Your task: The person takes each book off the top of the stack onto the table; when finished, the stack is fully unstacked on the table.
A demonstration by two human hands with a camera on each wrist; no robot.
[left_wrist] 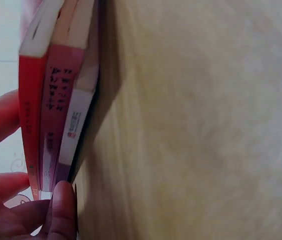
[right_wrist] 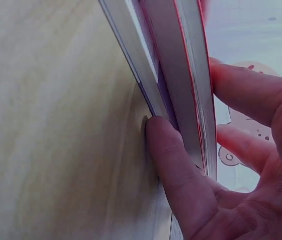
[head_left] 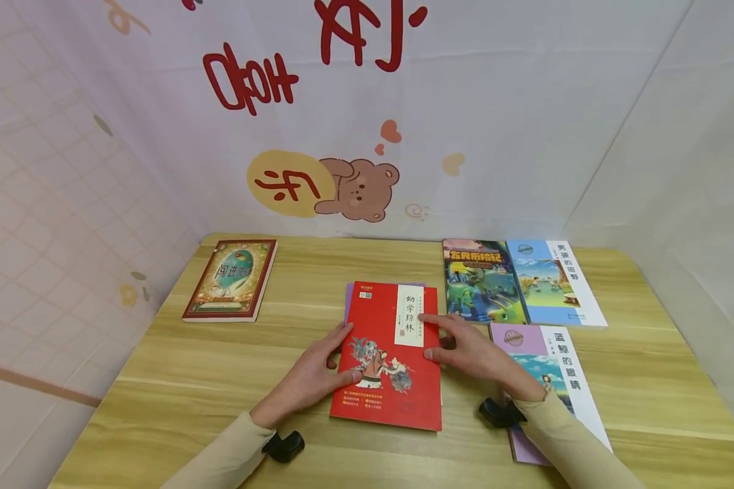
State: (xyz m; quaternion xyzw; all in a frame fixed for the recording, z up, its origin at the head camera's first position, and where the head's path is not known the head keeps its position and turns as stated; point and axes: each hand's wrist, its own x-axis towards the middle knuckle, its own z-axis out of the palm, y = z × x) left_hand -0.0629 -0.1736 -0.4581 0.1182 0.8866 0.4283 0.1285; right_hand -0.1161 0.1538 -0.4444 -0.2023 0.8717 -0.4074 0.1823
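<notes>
A red book (head_left: 379,367) lies on top of a small stack on the table, with a purple edge showing behind it. From the side, in the left wrist view, a pink-spined book (left_wrist: 56,100) and a white-and-purple book (left_wrist: 76,125) sit under the red one. My left hand (head_left: 308,373) holds the stack's left side, its thumb over the red cover and other fingers at the edge. On the right side, my right hand (head_left: 474,346) grips the stack, two fingertips on the cover and another finger (right_wrist: 173,155) low against the lower books' edges.
A brown-bordered book (head_left: 232,280) lies at the back left of the wooden table (head_left: 220,380). At the back right are a dinosaur book (head_left: 483,282) and a blue-and-white book (head_left: 553,282). A lilac-and-white book (head_left: 578,380) lies partly under my right forearm. A printed cloth (head_left: 495,88) hangs behind.
</notes>
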